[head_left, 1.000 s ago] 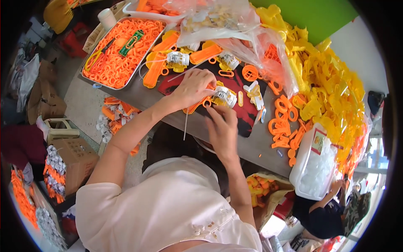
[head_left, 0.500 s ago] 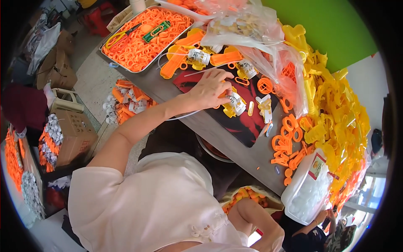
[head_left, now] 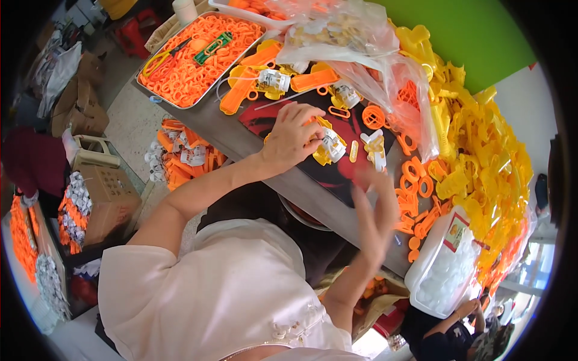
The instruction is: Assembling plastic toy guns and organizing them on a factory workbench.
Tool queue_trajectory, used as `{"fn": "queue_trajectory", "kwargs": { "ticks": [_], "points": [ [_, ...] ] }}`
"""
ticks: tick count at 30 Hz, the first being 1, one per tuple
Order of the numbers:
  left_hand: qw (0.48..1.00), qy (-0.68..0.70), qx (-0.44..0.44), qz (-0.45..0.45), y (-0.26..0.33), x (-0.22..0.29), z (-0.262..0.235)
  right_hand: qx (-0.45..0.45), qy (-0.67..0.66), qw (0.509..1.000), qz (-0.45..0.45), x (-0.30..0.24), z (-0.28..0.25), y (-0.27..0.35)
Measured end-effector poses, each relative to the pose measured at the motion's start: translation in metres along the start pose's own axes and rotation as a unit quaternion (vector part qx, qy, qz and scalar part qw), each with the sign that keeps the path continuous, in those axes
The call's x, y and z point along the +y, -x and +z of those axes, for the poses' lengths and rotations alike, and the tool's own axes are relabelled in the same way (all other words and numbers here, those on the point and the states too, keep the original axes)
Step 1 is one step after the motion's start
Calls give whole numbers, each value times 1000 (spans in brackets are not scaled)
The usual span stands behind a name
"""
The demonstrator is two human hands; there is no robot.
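Note:
My left hand (head_left: 293,137) is over the dark red-and-black mat (head_left: 334,180), fingers bent and closed at the left edge of a yellow plastic piece with a white printed body (head_left: 330,146). Its fingertips partly cover that piece. To the right, my right hand (head_left: 376,195) is raised above the mat's edge; motion smears its fingers, and I cannot see anything held. Between the hands lie a small pale yellow oval piece (head_left: 354,151) and a clear-and-yellow part (head_left: 376,149). An orange oval ring (head_left: 339,112) and an orange round grid (head_left: 373,117) lie farther back.
A metal tray (head_left: 191,106) of orange rings carries scissors (head_left: 165,58) and a green tool (head_left: 213,48). Yellow parts (head_left: 481,156) are heaped at right, beside a white tub (head_left: 442,265). Orange rings (head_left: 414,174) lie nearby. Plastic bags (head_left: 343,36) sit at the back.
My right hand has risen from beside the bag below the table to above the mat's edge. My left hand stays at the yellow-and-white piece; the whole view has shifted slightly.

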State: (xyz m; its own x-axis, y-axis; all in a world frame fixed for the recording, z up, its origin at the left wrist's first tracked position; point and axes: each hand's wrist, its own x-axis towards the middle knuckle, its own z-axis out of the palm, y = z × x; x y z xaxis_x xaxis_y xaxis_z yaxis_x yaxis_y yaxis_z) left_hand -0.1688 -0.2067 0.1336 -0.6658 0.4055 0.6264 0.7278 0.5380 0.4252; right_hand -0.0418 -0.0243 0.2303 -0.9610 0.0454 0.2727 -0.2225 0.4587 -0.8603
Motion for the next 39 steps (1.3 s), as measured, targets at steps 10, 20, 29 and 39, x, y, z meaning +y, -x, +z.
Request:
{"fn": "queue_trajectory", "kwargs": {
  "ticks": [10, 20, 29, 39],
  "points": [
    [999, -11, 34, -10, -1, 4, 5, 62, 388, 906, -161, 83, 73, -32],
    [991, -52, -66, 102, 19, -3, -9, 91, 324, 933, -123, 75, 83, -33],
    [992, 6, -56, 116, 2, -14, -18, 178, 272, 940, -102, 85, 104, -31],
    [987, 18, -96, 128, -1, -11, -2, 160, 209, 963, -49, 90, 86, -29]
  ]
}}
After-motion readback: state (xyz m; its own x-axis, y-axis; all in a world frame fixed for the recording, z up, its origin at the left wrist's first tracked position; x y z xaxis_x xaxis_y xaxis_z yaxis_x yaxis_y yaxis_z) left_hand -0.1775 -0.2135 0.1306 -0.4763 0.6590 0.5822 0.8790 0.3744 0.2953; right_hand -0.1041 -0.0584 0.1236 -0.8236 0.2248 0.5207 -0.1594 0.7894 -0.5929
